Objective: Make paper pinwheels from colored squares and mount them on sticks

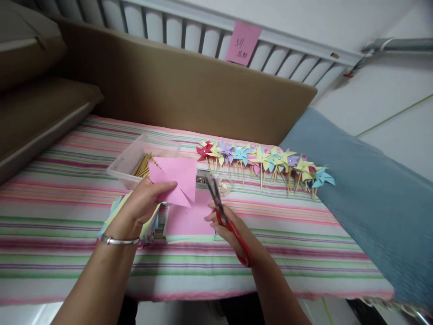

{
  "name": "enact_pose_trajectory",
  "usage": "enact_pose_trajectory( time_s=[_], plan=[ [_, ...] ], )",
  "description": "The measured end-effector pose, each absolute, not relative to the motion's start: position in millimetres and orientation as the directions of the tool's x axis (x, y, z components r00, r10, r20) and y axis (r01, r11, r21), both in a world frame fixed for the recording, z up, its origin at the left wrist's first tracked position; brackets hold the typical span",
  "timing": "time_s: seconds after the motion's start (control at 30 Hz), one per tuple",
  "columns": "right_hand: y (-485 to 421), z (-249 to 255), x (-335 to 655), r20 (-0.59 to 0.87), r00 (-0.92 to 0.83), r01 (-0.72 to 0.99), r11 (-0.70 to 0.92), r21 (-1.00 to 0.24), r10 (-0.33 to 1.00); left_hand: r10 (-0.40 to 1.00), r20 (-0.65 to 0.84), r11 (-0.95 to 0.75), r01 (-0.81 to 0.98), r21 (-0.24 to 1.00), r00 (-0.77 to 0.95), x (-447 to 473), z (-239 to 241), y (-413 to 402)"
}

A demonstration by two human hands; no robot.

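Observation:
Pinched between the thumb and fingers of my left hand (149, 198) is a square of pink paper (181, 176) with slits cut in from its corners. My right hand (233, 225) grips red-handled scissors (239, 239), their blades pointing up and away, just right of the paper and apart from it. Below the paper lies a stack of pink sheets (189, 221) on the striped cloth. Beside my left wrist, partly hidden by it, is a pile of coloured paper pieces (154, 225).
Behind my left hand stands a clear plastic box (118, 169) of thin wooden sticks (142, 165). A small clear dish (225, 186) holds tiny pieces. Several paper pinwheels (262, 158) on sticks lie at the back right. A brown board (189, 95) borders the striped tablecloth (287, 253).

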State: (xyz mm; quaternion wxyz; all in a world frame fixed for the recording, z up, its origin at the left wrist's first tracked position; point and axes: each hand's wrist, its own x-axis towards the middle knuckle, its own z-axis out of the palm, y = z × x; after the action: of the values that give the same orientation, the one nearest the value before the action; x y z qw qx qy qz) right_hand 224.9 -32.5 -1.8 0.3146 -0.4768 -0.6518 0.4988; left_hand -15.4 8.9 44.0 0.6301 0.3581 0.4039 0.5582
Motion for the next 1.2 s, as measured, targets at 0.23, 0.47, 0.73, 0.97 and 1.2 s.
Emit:
enact_pose_trajectory(
  time_s=[0.23, 0.47, 0.73, 0.97, 1.2],
  plan=[
    [-28, -6, 222, 0.038, -0.108, -0.061, 0.031, -0.998, 0.993, 0.871, -0.231, 0.252, 0.01, 0.968, 0.434, 15, 29, 3],
    [-30, 5, 218, -0.013, -0.064, 0.159, -0.002, -0.987, 0.998, 0.804, -0.278, 0.235, 0.149, 0.961, 0.526, 27, 24, 4],
    [-23, -5, 216, 0.031, 0.149, -0.17, 0.056, -0.984, 0.988, 0.859, -0.286, 0.402, -0.214, 0.89, 0.424, 37, 16, 5],
    [-25, -12, 205, 0.126, 0.305, -0.144, 0.177, -0.974, 0.944, 0.955, -0.234, 0.296, -0.553, 0.779, 0.181, 78, 6, -7],
    [-20, -12, 203, 0.047, 0.06, -0.098, 0.052, -0.994, 0.997, 0.975, -0.165, 0.091, -0.413, 0.906, -0.147, 41, 16, 10]
  ],
)
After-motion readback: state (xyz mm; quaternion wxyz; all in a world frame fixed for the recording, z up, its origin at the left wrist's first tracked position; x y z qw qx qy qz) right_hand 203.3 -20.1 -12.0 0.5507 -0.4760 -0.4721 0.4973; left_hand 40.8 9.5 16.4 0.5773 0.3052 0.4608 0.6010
